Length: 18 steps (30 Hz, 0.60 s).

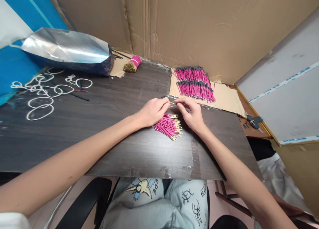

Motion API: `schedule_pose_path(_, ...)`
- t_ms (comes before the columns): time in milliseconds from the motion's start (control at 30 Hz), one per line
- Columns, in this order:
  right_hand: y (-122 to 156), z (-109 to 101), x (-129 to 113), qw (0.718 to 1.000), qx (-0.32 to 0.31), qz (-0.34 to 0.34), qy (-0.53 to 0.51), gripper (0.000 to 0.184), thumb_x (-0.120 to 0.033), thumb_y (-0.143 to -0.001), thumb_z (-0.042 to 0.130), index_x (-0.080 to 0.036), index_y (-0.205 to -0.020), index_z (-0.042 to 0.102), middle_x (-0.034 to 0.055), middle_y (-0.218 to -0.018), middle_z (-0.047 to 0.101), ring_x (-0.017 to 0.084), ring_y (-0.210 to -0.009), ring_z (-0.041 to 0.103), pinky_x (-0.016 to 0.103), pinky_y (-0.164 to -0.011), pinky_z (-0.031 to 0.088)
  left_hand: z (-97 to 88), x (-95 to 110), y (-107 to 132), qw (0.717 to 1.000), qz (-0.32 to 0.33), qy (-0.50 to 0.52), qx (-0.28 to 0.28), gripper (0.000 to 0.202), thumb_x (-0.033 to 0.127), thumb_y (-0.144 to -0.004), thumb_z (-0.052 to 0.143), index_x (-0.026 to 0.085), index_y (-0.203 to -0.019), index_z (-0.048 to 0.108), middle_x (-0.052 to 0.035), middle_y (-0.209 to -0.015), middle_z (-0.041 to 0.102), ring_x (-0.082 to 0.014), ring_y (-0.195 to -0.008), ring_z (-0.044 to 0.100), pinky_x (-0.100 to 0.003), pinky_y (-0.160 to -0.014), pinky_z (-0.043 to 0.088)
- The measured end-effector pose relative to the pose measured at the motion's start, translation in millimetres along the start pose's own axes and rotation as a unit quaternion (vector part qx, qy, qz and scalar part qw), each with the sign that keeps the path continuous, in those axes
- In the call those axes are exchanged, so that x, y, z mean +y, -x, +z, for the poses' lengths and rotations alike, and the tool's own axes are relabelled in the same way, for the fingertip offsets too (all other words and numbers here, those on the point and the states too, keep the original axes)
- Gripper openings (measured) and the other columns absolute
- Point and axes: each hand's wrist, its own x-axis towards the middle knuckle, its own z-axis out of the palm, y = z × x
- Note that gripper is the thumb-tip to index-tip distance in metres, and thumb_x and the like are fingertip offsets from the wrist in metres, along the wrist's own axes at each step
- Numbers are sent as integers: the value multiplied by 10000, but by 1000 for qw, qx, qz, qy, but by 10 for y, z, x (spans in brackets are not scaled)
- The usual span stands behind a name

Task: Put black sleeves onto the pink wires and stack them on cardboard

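Note:
My left hand [157, 111] is closed around a few short wires whose gold-coloured ends [172, 104] stick out to the right. Facing it, my right hand [189, 113] pinches with thumb and forefinger close to those ends; what lies between its fingertips is too small to make out. Just below both hands, a loose pile of magenta wires [167, 126] rests on the dark table, gold tips pointing right. Behind my right hand, two rows of magenta wires with black ends [195, 84] lie on a flat cardboard sheet [229, 97].
White elastic loops [42, 89] lie scattered at the left. A silver bag [67, 51] stands behind them, near a banded wire bundle [133, 63]. Wire cutters [254, 121] sit at the far right. A cardboard wall [179, 29] closes off the back of the table [112, 152].

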Motion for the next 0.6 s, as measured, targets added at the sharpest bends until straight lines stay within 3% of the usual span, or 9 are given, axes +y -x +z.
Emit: schedule_pose_path(600,8,17,39,1000,-5,14,-10,166,-182,-968,581,-247,-1043,713,22,-996,728,180,-881,671,348,-785,540,-24,3,-11,1000,-2,28,-3,292,317,-1019,387,200,-889,621,-22,-791,668,-182,-735,555,-329,-745,407)
